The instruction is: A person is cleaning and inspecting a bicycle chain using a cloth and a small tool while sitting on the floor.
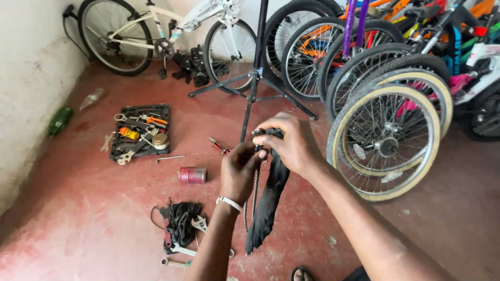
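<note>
Your left hand [238, 171] and right hand [291, 143] both pinch the bike chain [254, 193] and black rag [268, 200], held above the floor [78, 208]; greasy links may slip, dropping both.

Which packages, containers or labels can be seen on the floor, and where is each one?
Small can: lying on its side on the red floor, left of the left hand; pink-red with metal ends.
Green bottle: lying by the left wall.
Clear bottle: lying near the wall.
Orange container: in the black tool tray.
</note>
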